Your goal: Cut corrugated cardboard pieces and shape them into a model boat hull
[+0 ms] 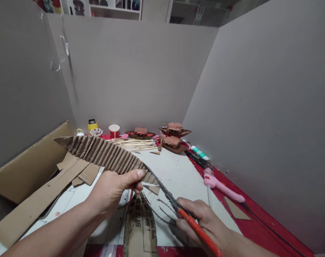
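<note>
My left hand [111, 191] pinches a long leaf-shaped piece of corrugated cardboard [106, 153], thumb on top, near its right end. Its ridges face up and its pointed tip reaches to the left. In my right hand [202, 217] are scissors with orange-red handles [194, 226]. Their dark blades [164, 191] lie along the right end of the cardboard, touching its edge. Below my left hand is another cut cardboard piece [141, 228] with black printed characters. Thin cardboard offcuts [164, 214] lie between the hands.
Flat cardboard strips [41, 200] lie at left beside a cardboard panel [31, 160]. Thin wooden sticks [135, 144], small brown model boats [174, 142] and a red paper cup [114, 131] stand at the back. A pink glue gun [223, 187] with a cord lies at right. Grey partitions enclose the table.
</note>
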Tool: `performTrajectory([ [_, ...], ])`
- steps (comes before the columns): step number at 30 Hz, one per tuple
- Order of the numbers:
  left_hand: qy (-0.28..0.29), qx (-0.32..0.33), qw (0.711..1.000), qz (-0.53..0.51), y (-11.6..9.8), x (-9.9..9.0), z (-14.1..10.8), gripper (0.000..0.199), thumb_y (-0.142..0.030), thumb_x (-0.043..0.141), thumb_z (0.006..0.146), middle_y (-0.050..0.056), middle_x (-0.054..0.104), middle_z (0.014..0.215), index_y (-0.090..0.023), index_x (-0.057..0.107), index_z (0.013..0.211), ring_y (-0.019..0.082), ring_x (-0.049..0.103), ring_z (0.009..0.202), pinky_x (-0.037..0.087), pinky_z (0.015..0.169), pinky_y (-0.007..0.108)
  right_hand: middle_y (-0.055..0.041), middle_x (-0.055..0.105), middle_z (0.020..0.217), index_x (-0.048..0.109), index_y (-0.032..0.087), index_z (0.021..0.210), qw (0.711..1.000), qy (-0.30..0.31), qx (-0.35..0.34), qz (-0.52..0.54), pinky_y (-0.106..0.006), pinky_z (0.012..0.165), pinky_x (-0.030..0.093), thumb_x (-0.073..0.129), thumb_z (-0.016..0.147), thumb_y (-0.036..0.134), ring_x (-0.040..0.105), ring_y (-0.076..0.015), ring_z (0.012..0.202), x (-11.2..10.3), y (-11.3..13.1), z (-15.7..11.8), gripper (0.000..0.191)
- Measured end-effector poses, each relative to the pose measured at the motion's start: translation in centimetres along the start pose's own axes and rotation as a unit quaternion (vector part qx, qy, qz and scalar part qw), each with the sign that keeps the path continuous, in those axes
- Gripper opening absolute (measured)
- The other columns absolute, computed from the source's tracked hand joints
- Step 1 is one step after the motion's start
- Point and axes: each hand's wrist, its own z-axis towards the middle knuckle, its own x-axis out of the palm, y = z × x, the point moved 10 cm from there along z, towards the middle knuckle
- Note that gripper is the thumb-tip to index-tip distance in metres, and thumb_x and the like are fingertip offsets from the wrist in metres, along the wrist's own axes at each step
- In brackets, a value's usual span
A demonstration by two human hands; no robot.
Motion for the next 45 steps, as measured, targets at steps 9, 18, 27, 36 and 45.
performTrajectory([
  [9,0.014,-0.028,0.998,-0.045,1.0,0.4,0.0,0.02,-0.029,0.083,0.067,0.002,0.064,0.061,-0.011,0.073,0.065,0.01,0.059,0.054,0.049,0.054,0.021,0.0073,0.027,0.054,0.033,0.023,0.067,0.999,0.0,0.039,0.025,-0.025,0.043,0.023,0.043,0.089,0.063,0.022,-0.009,0.047,0.7,-0.5,0.2,0.047],
  [18,-0.054,0.013,0.997,-0.059,0.3,-1.5,0.7,0.021,-0.034,0.08,0.07,0.004,0.067,0.072,-0.013,0.076,0.069,0.014,0.062,0.07,0.054,0.065,0.024,-0.0071,0.066,0.066,0.056,0.019,0.069,0.882,-0.065,0.164,-0.436,-0.028,0.056,0.034,0.046,0.089,0.043,0.059,-0.0209,0.062,-6.8,-4.1,2.8,0.032],
  [27,-0.093,0.051,0.993,0.044,0.4,-2.3,-0.2,0.027,-0.039,0.077,0.074,0.005,0.07,0.075,-0.013,0.075,0.075,0.017,0.064,0.073,0.056,0.073,0.032,-0.0153,0.072,0.082,0.067,0.016,0.083,0.836,-0.015,0.2,-0.511,-0.033,0.063,0.042,0.047,0.09,0.047,0.068,-0.0291,0.076,-8.2,-6.9,2.3,0.037],
  [36,-0.065,0.116,0.965,0.225,-0.8,1.8,-1.6,0.024,-0.04,0.063,0.085,0.004,0.075,0.092,-0.018,0.073,0.086,0.02,0.067,0.091,0.051,0.087,0.032,-0.0074,0.07,0.099,0.065,0.021,0.106,0.978,-0.063,0.033,0.198,-0.034,0.075,0.055,0.069,0.08,0.045,0.066,-0.0215,0.089,-0.8,2.1,3.2,0.036],
  [45,0.012,0.203,0.872,0.446,-1.2,4.4,-3.0,0.03,-0.036,0.058,0.084,0.005,0.07,0.112,-0.024,0.066,0.111,0.027,0.055,0.12,0.04,0.106,0.04,0.0038,0.064,0.066,0.066,0.019,0.07,0.871,-0.14,0.086,0.462,-0.017,0.053,0.051,0.086,0.062,0.029,0.057,-0.0076,0.057,0.1,1.1,5.4,0.023],
])
